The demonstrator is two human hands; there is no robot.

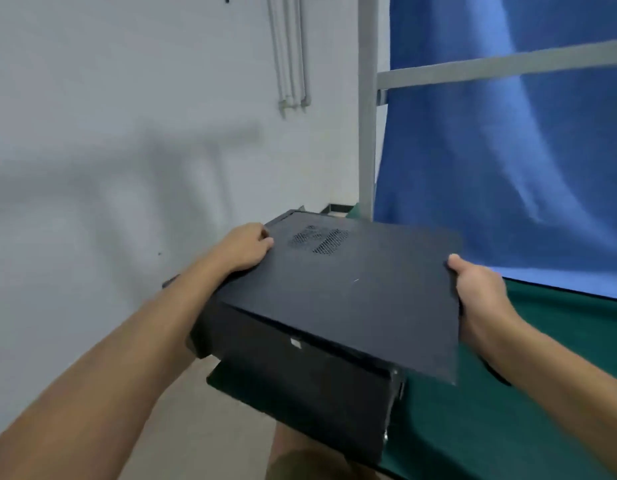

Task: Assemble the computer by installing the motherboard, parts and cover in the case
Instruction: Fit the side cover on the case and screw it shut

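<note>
A black computer case (300,382) lies on its side at the left end of the green table (508,427), partly overhanging the edge. On top of it sits the black side cover (352,292), a flat panel with a perforated vent near its far left, skewed so its near right corner juts past the case. My left hand (246,249) grips the cover's far left edge, fingers curled over it. My right hand (476,285) holds the right edge, thumb on top. The case's inside is hidden under the cover.
A grey metal post (366,109) with a crossbar (501,65) stands behind the table, hung with a blue cloth (514,161). A white wall with pipes (289,53) is to the left. My leg (300,459) shows below the case, over a pale floor.
</note>
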